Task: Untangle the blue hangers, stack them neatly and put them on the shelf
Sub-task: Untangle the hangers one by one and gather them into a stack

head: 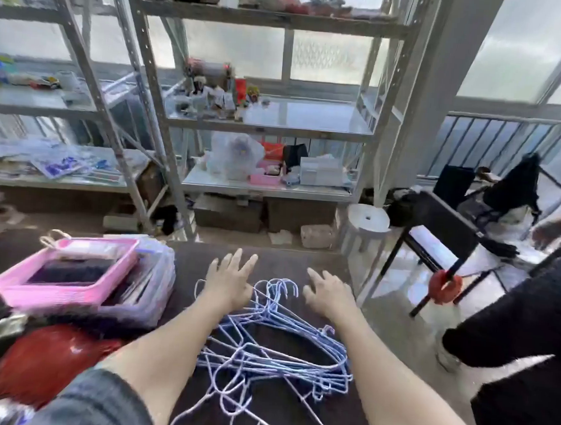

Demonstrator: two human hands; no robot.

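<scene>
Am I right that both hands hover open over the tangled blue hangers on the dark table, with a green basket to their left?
Not quite: the head view shows the basket is pink, not green. The rest holds: the left hand and right hand are open over the tangled blue hangers on the dark table.

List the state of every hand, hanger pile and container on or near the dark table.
Left hand: open, fingers spread, empty.
Right hand: open, empty.
Blue wire hangers: tangled heap on dark table.
Pink plastic basket: upright, tilted, atop clear bag.
White plastic stool: upright on floor.
</scene>
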